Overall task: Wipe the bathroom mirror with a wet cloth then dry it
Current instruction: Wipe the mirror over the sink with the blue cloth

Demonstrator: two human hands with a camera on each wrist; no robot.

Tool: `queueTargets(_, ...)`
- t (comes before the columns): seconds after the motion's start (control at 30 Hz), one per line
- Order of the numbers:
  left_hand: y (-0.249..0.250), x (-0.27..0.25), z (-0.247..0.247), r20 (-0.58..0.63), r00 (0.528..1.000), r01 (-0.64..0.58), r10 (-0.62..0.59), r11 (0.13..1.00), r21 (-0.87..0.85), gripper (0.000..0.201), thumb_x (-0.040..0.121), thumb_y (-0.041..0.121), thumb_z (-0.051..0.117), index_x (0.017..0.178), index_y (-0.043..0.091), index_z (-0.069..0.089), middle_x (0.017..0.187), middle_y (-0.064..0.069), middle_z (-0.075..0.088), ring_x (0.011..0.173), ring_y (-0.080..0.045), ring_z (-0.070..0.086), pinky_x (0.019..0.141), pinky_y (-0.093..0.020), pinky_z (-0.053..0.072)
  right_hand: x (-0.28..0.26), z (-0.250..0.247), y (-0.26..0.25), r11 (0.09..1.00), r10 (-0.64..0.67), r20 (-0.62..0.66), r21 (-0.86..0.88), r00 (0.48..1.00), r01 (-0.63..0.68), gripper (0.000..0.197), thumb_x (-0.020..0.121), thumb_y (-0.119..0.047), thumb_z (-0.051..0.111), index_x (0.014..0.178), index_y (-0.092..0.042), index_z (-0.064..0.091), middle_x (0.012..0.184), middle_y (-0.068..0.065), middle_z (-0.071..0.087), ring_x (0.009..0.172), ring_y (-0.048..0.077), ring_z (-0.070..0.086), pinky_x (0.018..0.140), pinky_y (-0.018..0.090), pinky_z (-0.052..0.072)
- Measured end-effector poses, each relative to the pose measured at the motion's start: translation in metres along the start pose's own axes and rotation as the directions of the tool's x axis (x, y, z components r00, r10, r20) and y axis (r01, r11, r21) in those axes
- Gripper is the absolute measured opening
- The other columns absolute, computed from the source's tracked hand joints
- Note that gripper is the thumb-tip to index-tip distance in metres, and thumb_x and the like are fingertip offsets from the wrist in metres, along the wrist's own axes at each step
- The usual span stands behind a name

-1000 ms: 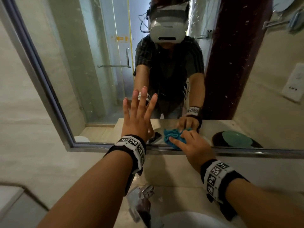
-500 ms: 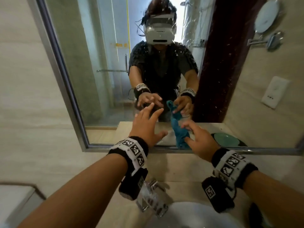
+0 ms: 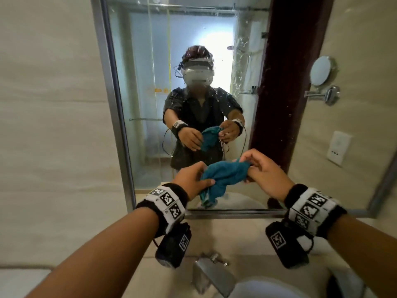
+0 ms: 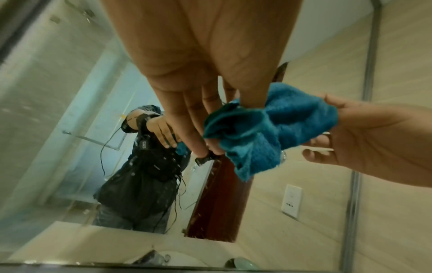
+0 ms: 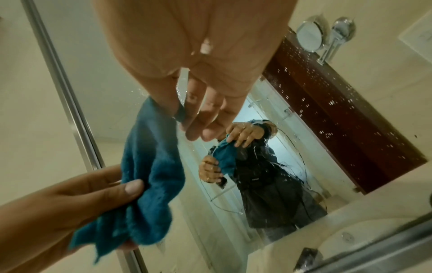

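Both hands (image 3: 191, 179) (image 3: 266, 175) pinch the teal cloth (image 3: 223, 175) (bunched, fuzzy)

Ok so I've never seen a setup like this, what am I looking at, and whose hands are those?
No machine here: a person stands at a bathroom mirror, wearing one camera on the head and one under each wrist, by the patterned wristbands. One picture is the head view; the other two look out along each palm. The left hand and the right hand each grip an end of one blue cloth, held in the air short of the glass. The figure in the mirror is the person's own reflection. Below are a tap and a white basin. Specks, probably water drops, dot the glass.
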State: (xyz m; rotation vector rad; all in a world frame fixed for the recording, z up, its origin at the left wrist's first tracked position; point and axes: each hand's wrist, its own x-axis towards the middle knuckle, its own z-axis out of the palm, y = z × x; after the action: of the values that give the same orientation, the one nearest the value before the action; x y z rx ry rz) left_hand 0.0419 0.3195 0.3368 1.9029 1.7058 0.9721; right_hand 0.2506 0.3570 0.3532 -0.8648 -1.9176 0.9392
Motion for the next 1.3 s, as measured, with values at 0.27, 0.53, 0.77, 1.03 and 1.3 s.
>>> queueTargets(0.27, -0.007, -0.022, -0.065, -0.133, 0.989, -0.079, 0.067, 0.993, -0.086, 0.011, 0.092, 0.008, 0.056, 0.096, 0.018, 0.053, 0.078, 0.006, 0.052, 0.063, -0.009, 0.055, 0.054, -0.026, 0.056, 0.005, 0.031, -0.041, 0.973, -0.021, 0.021, -0.230, 1.000, 0.025, 0.022, 0.089, -0.012, 0.060, 0.109, -0.021, 0.064, 0.115, -0.008, 0.063, 0.093, 0.030, 0.061, 0.080, 0.026, 0.051)
queueTargets(0.53, -0.006, -0.031, -0.093, -0.164, 0.966, -0.206, 0.200, 0.978, -0.018, 0.017, 0.089, 0.012, 0.061, 0.095, 0.025, 0.051, 0.085, 0.007, 0.057, 0.069, -0.003, 0.053, 0.059, -0.014, 0.043, 0.026, 0.088, -0.073, 0.932, -0.054, 0.088, -0.352, 0.995, 0.082, 0.038, 0.081, -0.017, 0.072, 0.115, -0.020, 0.059, 0.093, -0.001, 0.062, 0.062, -0.001, 0.049, 0.058, 0.004, 0.039)
queueTargets(0.77, -0.010, -0.031, -0.113, -0.082, 0.982, -0.157, 0.173, 0.972, 0.174, 0.033, 0.079, 0.046, 0.069, 0.102, 0.025, 0.060, 0.104, 0.002, 0.053, 0.094, -0.013, 0.056, 0.084, -0.028, 0.049, 0.057, 0.073, -0.076, 0.915, -0.096, -0.079, -0.400, 0.992, 0.056, 0.021, 0.080, 0.000, 0.062, 0.094, -0.016, 0.065, 0.090, 0.006, 0.066, 0.083, 0.018, 0.059, 0.069, 0.015, 0.046)
queueTargets(1.03, 0.029, 0.001, -0.120, -0.187, 0.928, -0.290, 0.322, 0.940, 0.179, 0.054, 0.087, 0.024, 0.067, 0.136, 0.033, 0.048, 0.129, 0.004, 0.056, 0.114, -0.008, 0.050, 0.093, -0.016, 0.037, 0.084, 0.068, -0.109, 0.993, -0.120, -0.074, -0.032, 0.990, 0.118, 0.028, 0.078, 0.012, 0.057, 0.090, -0.013, 0.054, 0.091, 0.001, 0.057, 0.087, 0.014, 0.056, 0.074, 0.029, 0.055)
queueTargets(1.3, 0.059, 0.038, -0.152, -0.396, 0.792, -0.395, 0.464, 0.885, 0.247, 0.054, 0.081, 0.013, 0.070, 0.131, 0.026, 0.054, 0.127, 0.001, 0.057, 0.117, -0.015, 0.051, 0.104, -0.030, 0.040, 0.111, 0.049, -0.160, 0.842, -0.047, 0.031, 0.539, 0.998, 0.022, 0.048, 0.078, 0.028, 0.031, 0.107, -0.006, 0.048, 0.109, 0.017, 0.055, 0.102, 0.029, 0.058, 0.077, 0.032, 0.055)
